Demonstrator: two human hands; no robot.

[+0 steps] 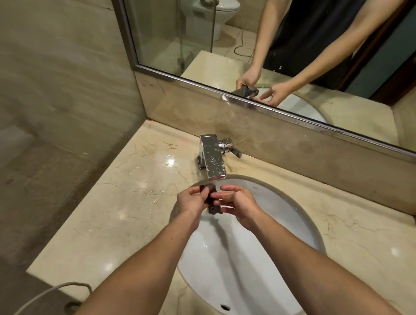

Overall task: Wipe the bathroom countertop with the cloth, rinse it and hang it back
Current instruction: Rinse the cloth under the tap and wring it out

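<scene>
Cloth (209,198) seemingly bunched between hands (216,202)

Warm dim overhead light, glare spots on the wet table (118,191); wall (31,98) motion-blurred, wide-angle bending at edges.

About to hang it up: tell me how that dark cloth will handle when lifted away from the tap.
The cloth is bunched small in the left hand, so probably floppy. Held under the faucet, it is likely soaked, heavier and dripping.
</scene>
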